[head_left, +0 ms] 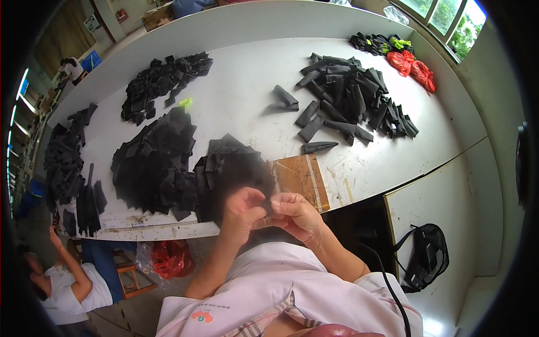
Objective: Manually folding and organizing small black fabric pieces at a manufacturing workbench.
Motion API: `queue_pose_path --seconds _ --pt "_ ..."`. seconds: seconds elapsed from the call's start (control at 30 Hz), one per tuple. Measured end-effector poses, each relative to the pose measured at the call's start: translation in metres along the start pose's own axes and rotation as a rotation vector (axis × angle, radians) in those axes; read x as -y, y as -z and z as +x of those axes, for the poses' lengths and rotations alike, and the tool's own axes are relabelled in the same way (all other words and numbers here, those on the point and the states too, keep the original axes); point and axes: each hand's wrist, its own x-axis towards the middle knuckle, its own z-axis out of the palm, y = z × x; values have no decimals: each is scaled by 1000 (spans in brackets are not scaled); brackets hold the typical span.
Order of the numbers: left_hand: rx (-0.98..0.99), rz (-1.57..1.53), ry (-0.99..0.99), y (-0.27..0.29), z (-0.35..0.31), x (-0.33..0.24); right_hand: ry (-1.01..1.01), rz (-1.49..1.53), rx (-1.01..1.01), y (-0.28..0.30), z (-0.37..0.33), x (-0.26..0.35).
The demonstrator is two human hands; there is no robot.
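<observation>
In front of my chest, at the table's near edge, my left hand point(243, 213) and my right hand point(298, 217) are close together with bent fingers. Both pinch a small black fabric piece point(268, 206), which is dark, blurred and partly covered by the fingers. Just beyond my left hand lies a pile of flat black fabric pieces point(227, 151). A brown board point(300, 177) is set on the table beyond my right hand. Farther right, rolled black fabric tubes point(351, 92) are heaped loosely, with one tube point(320, 146) lying nearest the board.
More black fabric piles point(154, 160) cover the table's left side. Red plastic bags point(401, 62) stand at the far right corner. A black mesh bag point(429, 255) lies on the right-hand surface. Another person point(84, 286) sits at the lower left beside a red bag point(171, 258).
</observation>
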Motion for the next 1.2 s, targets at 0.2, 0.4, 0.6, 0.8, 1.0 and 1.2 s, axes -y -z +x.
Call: queue_pose_path --seconds 0.2,0.4,0.6,0.8,1.0,1.2 --pt "-342 469 -381 0 4 20 141 -257 118 -2 7 -6" --pt "-86 -34 -56 11 0 9 167 -258 19 16 14 -15" --pt "545 -799 238 8 -11 2 133 -134 261 3 2 -9" --pt "33 274 -271 -18 -13 -1 426 -340 124 6 9 3" --pt "-91 206 -458 -25 0 1 780 -836 -15 -5 9 11" --pt "215 -372 -164 -15 11 -33 638 -876 -10 -34 4 45"
